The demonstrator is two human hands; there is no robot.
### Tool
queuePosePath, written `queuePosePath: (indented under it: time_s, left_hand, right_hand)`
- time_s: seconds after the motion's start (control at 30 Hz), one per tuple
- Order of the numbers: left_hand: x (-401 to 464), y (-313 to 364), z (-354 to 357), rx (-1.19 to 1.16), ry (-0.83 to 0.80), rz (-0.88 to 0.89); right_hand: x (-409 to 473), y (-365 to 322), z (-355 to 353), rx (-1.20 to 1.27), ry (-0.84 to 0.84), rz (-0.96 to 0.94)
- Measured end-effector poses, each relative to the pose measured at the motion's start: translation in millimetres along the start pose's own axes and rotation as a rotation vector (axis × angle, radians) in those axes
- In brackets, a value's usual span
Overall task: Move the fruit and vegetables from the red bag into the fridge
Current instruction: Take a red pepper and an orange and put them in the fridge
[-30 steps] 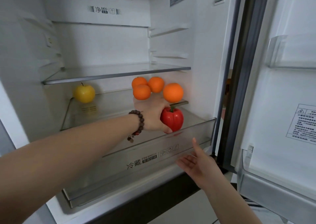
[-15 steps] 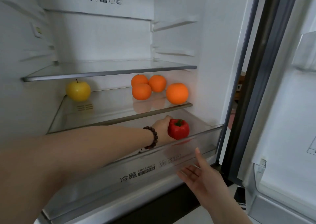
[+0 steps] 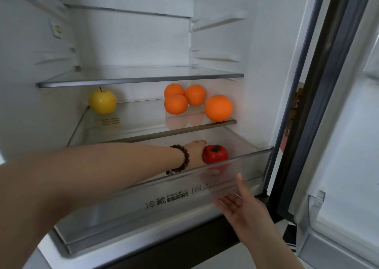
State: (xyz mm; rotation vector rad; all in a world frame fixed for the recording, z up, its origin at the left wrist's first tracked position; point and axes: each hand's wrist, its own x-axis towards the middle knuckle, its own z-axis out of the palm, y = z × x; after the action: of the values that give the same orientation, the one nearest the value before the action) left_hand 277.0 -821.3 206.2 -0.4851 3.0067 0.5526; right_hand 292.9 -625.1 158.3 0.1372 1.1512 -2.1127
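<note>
Setting: an open fridge (image 3: 131,42) with white inner walls, its door (image 3: 348,125) swung out at 3 o'clock.
Upper shelf: a bare glass shelf (image 3: 141,77) spans the compartment just above the fruit.
Middle shelf: a glass shelf (image 3: 143,125) carries a yellow apple (image 3: 102,101) at its 9 o'clock end and four oranges (image 3: 176,104) toward 3 o'clock; three sit bunched and touching, the fourth, larger one (image 3: 218,108) stands near the front edge.
Drawer: a clear crisper drawer (image 3: 164,203) is pulled out below the middle shelf, with printed lettering on its front wall.
Red bell pepper: the red bell pepper (image 3: 215,154) is inside the drawer at its 2 o'clock corner, stem up, its lower part seen through the front wall.
Left hand: the left hand (image 3: 196,151) reaches over the drawer rim and touches the pepper's 9 o'clock side; its fingers are hidden behind the pepper, so I cannot tell whether they grip it. A dark bead bracelet (image 3: 182,159) circles the wrist.
Right hand: the right hand (image 3: 244,209) is spread, palm up, fingers straight, against the drawer's front wall at 5 o'clock.
</note>
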Motion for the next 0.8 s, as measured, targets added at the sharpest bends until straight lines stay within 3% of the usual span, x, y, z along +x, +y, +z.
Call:
queuePosePath:
  time_s: [0.13,0.33,0.57,0.8]
  left_hand:
    - [-19,10,-21,0.114,-0.039,-0.037]
    - [-56,24,-51,0.086,-0.069,-0.133]
    - [-109,32,-41,0.089,0.187,-0.022]
    - [-176,42,-4,0.281,0.471,0.161]
  right_hand:
    - [-1,-1,1,0.008,-0.012,0.019]
    - [1,-2,-1,-0.005,-0.053,0.005]
    - [-2,2,-4,-0.008,-0.035,-0.019]
    - [-45,12,-14,-0.047,0.015,-0.154]
